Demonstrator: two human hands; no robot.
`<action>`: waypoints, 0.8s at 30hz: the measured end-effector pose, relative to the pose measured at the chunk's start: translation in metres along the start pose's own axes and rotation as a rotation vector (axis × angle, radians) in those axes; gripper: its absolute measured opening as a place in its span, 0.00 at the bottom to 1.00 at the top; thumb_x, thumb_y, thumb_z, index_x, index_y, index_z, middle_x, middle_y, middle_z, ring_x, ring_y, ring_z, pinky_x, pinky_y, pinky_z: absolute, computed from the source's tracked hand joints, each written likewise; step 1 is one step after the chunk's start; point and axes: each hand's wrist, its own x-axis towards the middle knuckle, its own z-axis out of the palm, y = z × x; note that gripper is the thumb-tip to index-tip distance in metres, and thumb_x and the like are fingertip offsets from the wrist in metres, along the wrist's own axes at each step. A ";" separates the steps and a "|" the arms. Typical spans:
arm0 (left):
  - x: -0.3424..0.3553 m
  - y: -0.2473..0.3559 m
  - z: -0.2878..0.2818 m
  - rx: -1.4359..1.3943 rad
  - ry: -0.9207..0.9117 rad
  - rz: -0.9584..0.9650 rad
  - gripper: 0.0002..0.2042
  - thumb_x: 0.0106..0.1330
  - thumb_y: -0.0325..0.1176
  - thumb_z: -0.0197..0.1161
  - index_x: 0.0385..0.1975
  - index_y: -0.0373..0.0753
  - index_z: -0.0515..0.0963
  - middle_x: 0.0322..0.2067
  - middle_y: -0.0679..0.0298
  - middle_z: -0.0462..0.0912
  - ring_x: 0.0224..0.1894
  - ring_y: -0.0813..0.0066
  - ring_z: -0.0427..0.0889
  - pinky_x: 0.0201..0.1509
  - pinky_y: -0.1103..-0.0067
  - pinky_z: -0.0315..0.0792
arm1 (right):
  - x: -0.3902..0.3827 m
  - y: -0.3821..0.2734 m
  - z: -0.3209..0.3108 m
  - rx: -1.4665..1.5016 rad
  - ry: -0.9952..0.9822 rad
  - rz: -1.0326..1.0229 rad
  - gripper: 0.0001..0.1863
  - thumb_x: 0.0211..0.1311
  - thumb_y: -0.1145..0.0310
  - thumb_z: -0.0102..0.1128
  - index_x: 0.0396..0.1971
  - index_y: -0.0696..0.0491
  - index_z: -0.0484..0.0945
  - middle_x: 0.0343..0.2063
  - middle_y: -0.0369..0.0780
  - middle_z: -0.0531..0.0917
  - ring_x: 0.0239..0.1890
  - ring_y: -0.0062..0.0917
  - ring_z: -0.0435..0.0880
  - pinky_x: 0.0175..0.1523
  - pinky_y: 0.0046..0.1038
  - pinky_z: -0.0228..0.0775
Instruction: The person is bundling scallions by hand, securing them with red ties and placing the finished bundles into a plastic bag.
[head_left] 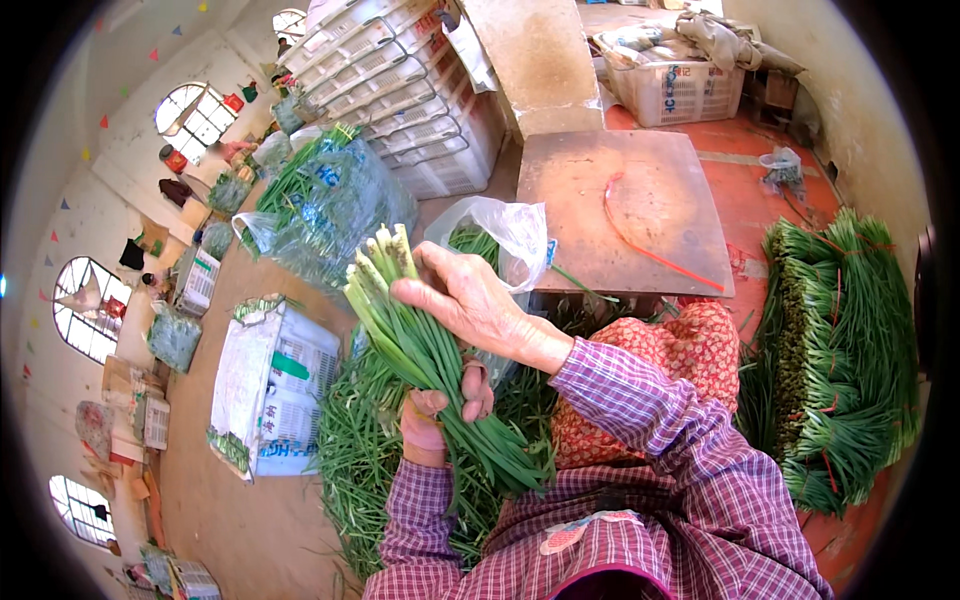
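Note:
A bunch of long green leafy stalks (415,345), pale at the trimmed-looking upper ends, slants across the middle of the head view. My left hand (440,420) is wrapped round its lower half from underneath. My right hand (465,305) has thumb and fingers closed on the stems near the pale tops. A loose pile of green leaves (365,470) lies beneath. Just behind the bunch is an open plastic bag (515,230) with greens inside. A low wooden board (625,220) beyond holds a red tie (620,225). A red floral cloth (645,370) lies over my lap.
Stacked bundles of greens (830,370) stand at right. A white crate (275,385) and a blue bag of greens (320,225) sit at left. Stacked crates (420,110), a pillar (510,55) and a loaded crate (680,90) stand behind. Other people (235,150) are along the far wall.

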 end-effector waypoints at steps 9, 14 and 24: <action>-0.001 0.005 0.000 0.105 0.159 0.025 0.33 0.51 0.34 0.72 0.58 0.36 0.66 0.26 0.65 0.77 0.21 0.74 0.76 0.24 0.78 0.67 | 0.016 0.026 -0.030 0.390 0.094 0.343 0.25 0.69 0.50 0.50 0.43 0.60 0.78 0.28 0.41 0.83 0.28 0.26 0.83 0.35 0.30 0.76; -0.003 0.003 0.005 0.235 0.295 0.022 0.30 0.52 0.36 0.70 0.55 0.35 0.67 0.24 0.66 0.75 0.19 0.76 0.75 0.21 0.79 0.64 | -0.004 0.024 -0.005 0.479 -0.118 0.169 0.46 0.56 0.55 0.69 0.68 0.56 0.52 0.52 0.50 0.76 0.52 0.29 0.77 0.58 0.33 0.70; -0.013 -0.033 -0.007 -0.094 0.323 -0.234 0.29 0.58 0.39 0.67 0.58 0.38 0.66 0.24 0.70 0.74 0.19 0.80 0.71 0.24 0.79 0.63 | 0.003 0.077 -0.003 0.036 0.163 0.382 0.22 0.59 0.52 0.63 0.31 0.60 0.82 0.25 0.41 0.83 0.26 0.22 0.79 0.34 0.30 0.71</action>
